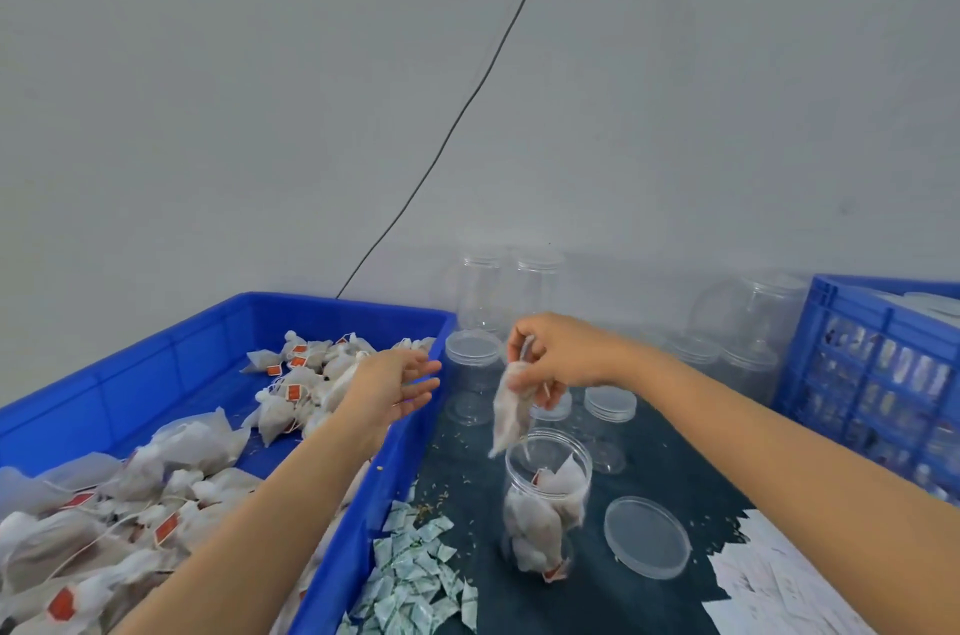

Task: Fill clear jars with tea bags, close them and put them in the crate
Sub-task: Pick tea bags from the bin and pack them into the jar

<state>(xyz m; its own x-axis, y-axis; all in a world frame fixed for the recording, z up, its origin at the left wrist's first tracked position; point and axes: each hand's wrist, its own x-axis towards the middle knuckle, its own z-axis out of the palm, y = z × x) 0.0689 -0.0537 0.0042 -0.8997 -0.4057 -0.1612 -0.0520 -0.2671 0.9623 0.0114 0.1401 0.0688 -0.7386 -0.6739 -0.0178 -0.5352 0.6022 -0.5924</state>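
Observation:
An open clear jar [545,504] stands on the dark table, partly filled with tea bags. My right hand [561,354] pinches a white tea bag [511,408] by its top, and the bag hangs just above the jar's mouth. My left hand [397,382] hovers with straight fingers over the right rim of the blue tub [208,322], which holds many tea bags [171,494] with orange tags. The jar's clear lid [647,536] lies flat on the table to the right of the jar.
Several empty clear jars [478,291] and lids stand along the wall behind. A blue slatted crate [878,364] with filled jars sits at the right. Small green-white packets [415,577] lie heaped beside the tub. White paper sheets [779,582] lie at the lower right. A black cable [467,104] runs down the wall.

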